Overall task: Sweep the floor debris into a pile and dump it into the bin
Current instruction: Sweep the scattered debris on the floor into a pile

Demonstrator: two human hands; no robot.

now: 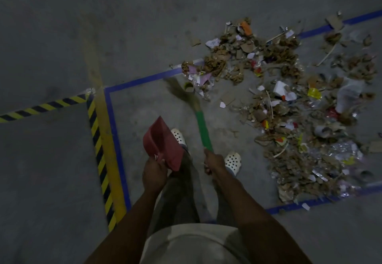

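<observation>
Right hand [213,163] clenched round the green handle of a broom [203,131], a person faces scattered floor debris [289,108].

The left hand [155,170] grips a red dustpan [163,143] by its handle, off the floor and above a white shoe [178,137]. The blurred bristles [182,92] meet the floor beside a small cardboard roll [189,87] at the litter's left edge, inside a rectangle of blue tape [140,80]. Paper, cardboard and foil lie in a loose arc to the right, not yet piled; no bin is in view. A hard one-handed stroke could likely flick light scraps over the tape instead of gathering them.
</observation>
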